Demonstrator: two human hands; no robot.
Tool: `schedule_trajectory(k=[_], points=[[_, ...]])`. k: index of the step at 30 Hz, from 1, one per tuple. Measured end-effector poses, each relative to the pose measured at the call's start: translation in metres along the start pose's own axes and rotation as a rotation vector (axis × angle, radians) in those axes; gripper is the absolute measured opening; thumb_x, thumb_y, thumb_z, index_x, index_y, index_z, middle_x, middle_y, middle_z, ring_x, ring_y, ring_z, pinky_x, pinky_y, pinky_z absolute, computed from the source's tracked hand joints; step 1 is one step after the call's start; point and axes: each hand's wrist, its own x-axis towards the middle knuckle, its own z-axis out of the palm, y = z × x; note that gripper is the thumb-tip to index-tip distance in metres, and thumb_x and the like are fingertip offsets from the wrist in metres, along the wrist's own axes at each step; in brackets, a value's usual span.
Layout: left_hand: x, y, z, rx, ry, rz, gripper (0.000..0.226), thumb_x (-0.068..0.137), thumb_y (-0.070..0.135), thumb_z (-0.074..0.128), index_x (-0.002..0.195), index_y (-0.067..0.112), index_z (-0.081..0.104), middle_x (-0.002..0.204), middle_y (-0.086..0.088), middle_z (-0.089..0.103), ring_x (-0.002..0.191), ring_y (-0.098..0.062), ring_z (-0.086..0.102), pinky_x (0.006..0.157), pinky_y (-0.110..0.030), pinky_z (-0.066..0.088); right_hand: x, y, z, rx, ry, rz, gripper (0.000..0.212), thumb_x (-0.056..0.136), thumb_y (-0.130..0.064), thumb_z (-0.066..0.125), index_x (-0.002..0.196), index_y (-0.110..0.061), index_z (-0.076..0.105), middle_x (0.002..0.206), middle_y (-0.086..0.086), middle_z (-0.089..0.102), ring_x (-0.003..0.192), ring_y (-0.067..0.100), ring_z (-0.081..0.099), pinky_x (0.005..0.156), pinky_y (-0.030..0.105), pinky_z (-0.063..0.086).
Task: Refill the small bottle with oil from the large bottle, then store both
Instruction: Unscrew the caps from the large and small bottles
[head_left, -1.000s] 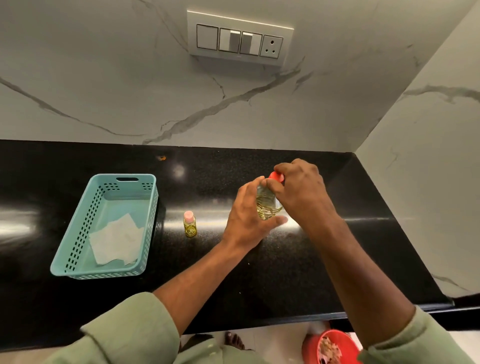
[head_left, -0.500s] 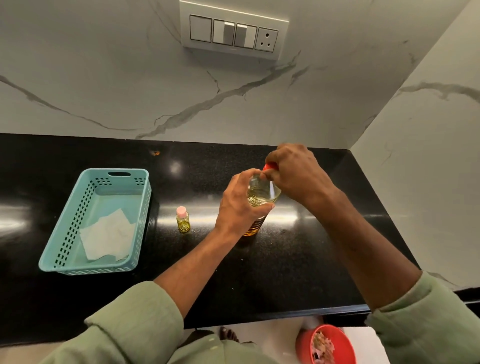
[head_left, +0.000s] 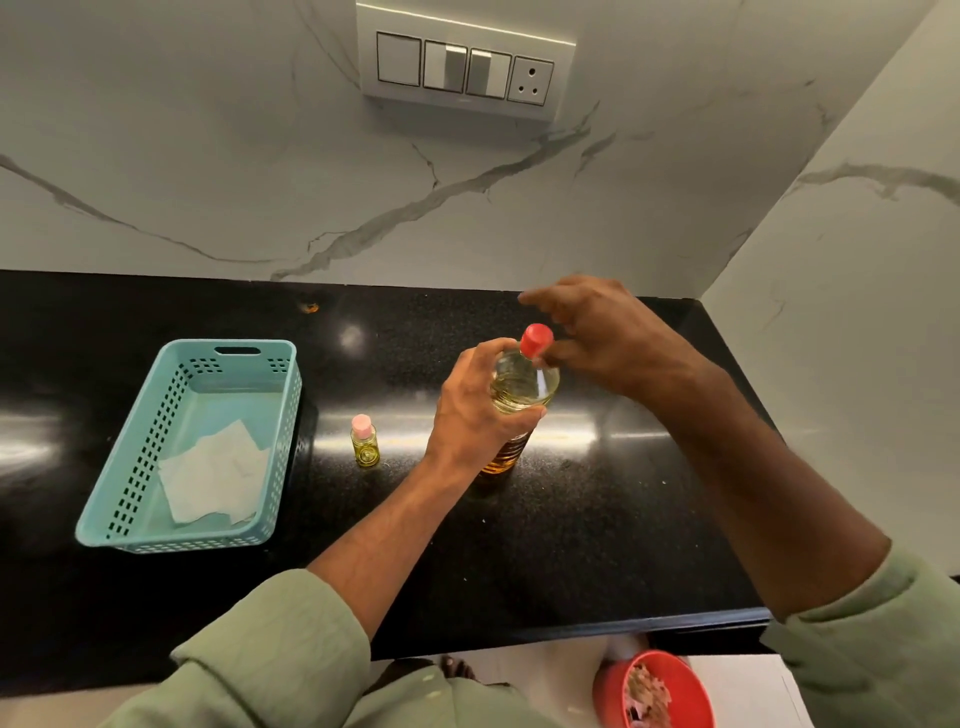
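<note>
On the near middle of the black stone counter (head_left: 571, 545) the left hand (head_left: 475, 410) wraps the shoulder of the large clear plastic bottle of yellow oil (head_left: 522, 389), apparently to steady it upright for uncapping. Its round red cap (head_left: 536, 340) stands clear above that grip, the right hand (head_left: 608, 332) just beside it, fingers spread and loose, holding nothing. Left of them stand the small pink-capped glass bottle (head_left: 364, 441), apart and untouched, and farther left the teal perforated plastic basket (head_left: 156, 431).
</note>
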Motion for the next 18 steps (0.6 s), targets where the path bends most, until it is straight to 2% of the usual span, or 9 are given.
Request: schedule_trajectory(k=[1,3,4,6,8,10,12,15,18], points=[[0.0,0.0,0.0,-0.002,0.003,0.0,0.076,0.071,0.028,0.089,0.135,0.032,0.049,0.128,0.005,0.053,0.114,-0.007,0.055,0.095,-0.027,0.053,0.002,0.0,0.002,-0.005,0.038,0.056,0.049,0.092,-0.035,0.073,0.136,-0.014,0.062,0.12,0.01,0.066,0.106,0.023,0.061,0.091,0.035,0.053],[0.0,0.0,0.0,0.003,0.007,0.002,0.075,0.071,0.029,0.089,0.133,0.033,0.049,0.127,0.007,0.053,0.114,-0.007,0.055,0.095,-0.029,0.054,0.006,-0.002,0.011,-0.016,0.09,0.165,0.046,0.093,-0.051,0.065,0.112,-0.009,0.072,0.092,0.007,0.068,0.08,0.016,0.061,0.066,0.023,0.047],[0.0,0.0,0.0,0.011,0.01,0.002,0.075,0.07,0.03,0.09,0.133,0.033,0.049,0.126,0.007,0.053,0.113,-0.007,0.055,0.095,-0.03,0.055,0.008,-0.004,0.016,-0.01,0.1,0.2,0.049,0.094,-0.055,0.063,0.102,-0.008,0.074,0.083,0.005,0.067,0.072,0.014,0.059,0.059,0.02,0.042],[-0.001,0.0,0.0,0.019,0.007,-0.006,0.076,0.07,0.03,0.09,0.134,0.033,0.047,0.126,0.005,0.052,0.113,-0.009,0.056,0.093,-0.032,0.057,0.008,-0.007,0.025,-0.002,0.139,0.213,0.048,0.094,-0.054,0.064,0.097,-0.008,0.075,0.077,0.001,0.062,0.068,0.011,0.056,0.054,0.017,0.034],[-0.001,0.0,0.0,0.004,0.001,-0.012,0.078,0.071,0.03,0.09,0.135,0.035,0.046,0.126,0.004,0.052,0.113,-0.011,0.058,0.093,-0.035,0.058,0.008,-0.008,0.03,0.006,0.17,0.205,0.042,0.094,-0.049,0.066,0.103,-0.009,0.075,0.084,0.002,0.064,0.073,0.011,0.052,0.058,0.018,0.033],[-0.001,0.001,0.0,-0.018,-0.003,-0.018,0.076,0.071,0.03,0.09,0.133,0.039,0.046,0.124,0.007,0.052,0.113,-0.009,0.057,0.093,-0.036,0.058,0.007,-0.009,0.029,0.019,0.155,0.182,0.034,0.095,-0.04,0.068,0.111,-0.011,0.075,0.101,0.008,0.071,0.079,0.011,0.053,0.066,0.017,0.038],[0.0,0.001,0.0,-0.037,-0.005,-0.028,0.074,0.07,0.029,0.09,0.131,0.04,0.048,0.122,0.009,0.052,0.113,-0.008,0.057,0.094,-0.036,0.057,0.005,-0.01,0.025,0.003,0.132,0.127,0.029,0.095,-0.027,0.071,0.12,-0.013,0.074,0.116,0.01,0.07,0.088,0.013,0.054,0.077,0.022,0.043],[-0.001,0.002,0.0,-0.05,-0.01,-0.042,0.075,0.07,0.029,0.09,0.13,0.043,0.046,0.123,0.009,0.052,0.113,-0.008,0.058,0.095,-0.036,0.057,0.001,-0.012,0.019,-0.002,0.063,0.051,0.03,0.095,-0.007,0.068,0.123,-0.018,0.074,0.129,0.008,0.065,0.11,0.02,0.061,0.094,0.031,0.051],[-0.002,0.002,0.0,-0.036,-0.01,-0.036,0.077,0.071,0.029,0.09,0.129,0.048,0.043,0.123,0.009,0.051,0.113,-0.01,0.058,0.095,-0.037,0.057,-0.003,-0.014,0.015,0.03,0.005,0.05,0.037,0.093,0.0,0.067,0.125,-0.018,0.072,0.134,0.007,0.064,0.121,0.024,0.06,0.103,0.038,0.053]])
